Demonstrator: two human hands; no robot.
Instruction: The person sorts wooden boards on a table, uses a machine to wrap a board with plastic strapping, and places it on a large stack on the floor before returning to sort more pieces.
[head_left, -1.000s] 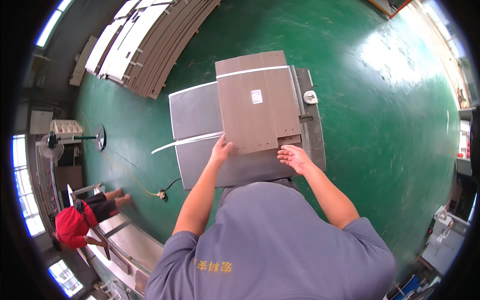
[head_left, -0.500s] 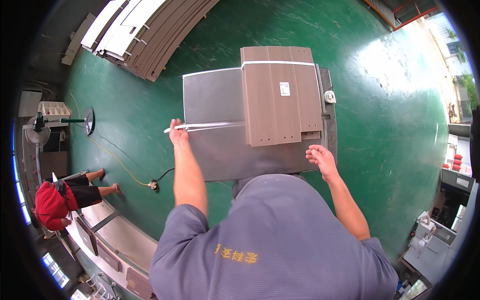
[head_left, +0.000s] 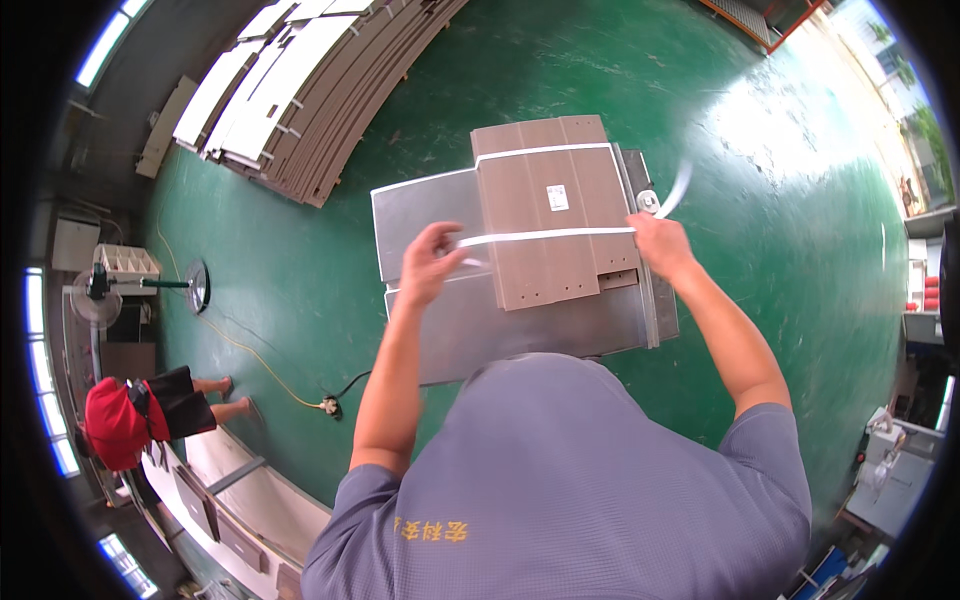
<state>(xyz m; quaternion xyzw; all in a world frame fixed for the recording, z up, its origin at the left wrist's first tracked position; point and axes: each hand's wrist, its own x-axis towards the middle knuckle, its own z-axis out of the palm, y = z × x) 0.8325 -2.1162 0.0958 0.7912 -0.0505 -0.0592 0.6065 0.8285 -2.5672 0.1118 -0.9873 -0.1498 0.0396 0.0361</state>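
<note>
A stack of brown panels (head_left: 522, 195) with a small white label lies on a grey metal-topped table (head_left: 425, 222). One white strap (head_left: 540, 150) goes round its far part. A second white strap (head_left: 560, 236) stretches across the panels' nearer half. My left hand (head_left: 430, 268) is closed on this strap at the stack's left edge, fingers bent round it. At the right edge my right hand (head_left: 662, 246) grips the same strap, and its loose end sticks up beyond the fingers, blurred. Just past that hand sits a small white rounded object (head_left: 648, 201) like a tape measure.
More strapped brown panels (head_left: 330, 125) are piled on the green floor at the far left. A person in red (head_left: 115, 425) stands by a long bench at the left. A fan (head_left: 95, 295) and a yellow cable (head_left: 255, 355) are on that side too.
The second strap, earlier at the left of the stack in my left hand, now crosses over the panels. My right hand has moved forward and taken hold of it; my left hand has moved right.
</note>
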